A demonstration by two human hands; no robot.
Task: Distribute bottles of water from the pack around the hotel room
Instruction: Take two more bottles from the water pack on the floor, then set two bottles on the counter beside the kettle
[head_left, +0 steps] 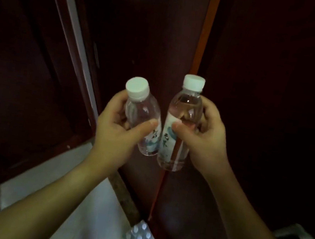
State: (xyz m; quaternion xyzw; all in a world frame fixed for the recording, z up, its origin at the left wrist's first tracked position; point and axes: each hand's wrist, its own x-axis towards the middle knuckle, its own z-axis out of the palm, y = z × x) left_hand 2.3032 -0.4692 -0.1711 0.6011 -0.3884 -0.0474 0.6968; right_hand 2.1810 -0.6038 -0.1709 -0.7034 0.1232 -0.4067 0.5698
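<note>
**A:** What does the head view show?

**B:** Two bare forearms reach forward, each hand grasping a small clear water bottle. The left hand [118, 123] has its fingers curled round the left bottle [142, 117], thumb laid across the front just above the label. That bottle tilts, its white cap leaning up and to the left.

**A:** And the other one?

**B:** The right hand [204, 135] wraps the right bottle [181, 126] the same way, thumb on the label, fingers visible through the clear plastic behind. This bottle stands nearly upright and its cap sits higher than the other one's. The two bottles are just beside each other, nearly touching at the labels; I cannot tell whether they actually meet.

**A:** Where are they held?

**B:** In the air in front of dark reddish-brown wood panelling [145, 26], close to a corner where an orange-lit edge runs down.

**A:** Anything below?

**B:** A pale floor [48, 169] at lower left, and near the bottom edge a shrink-wrapped pack [141, 238] with several white caps showing, blurred. At lower right sits a pale boxy object [297, 238], too blurred to name.
</note>
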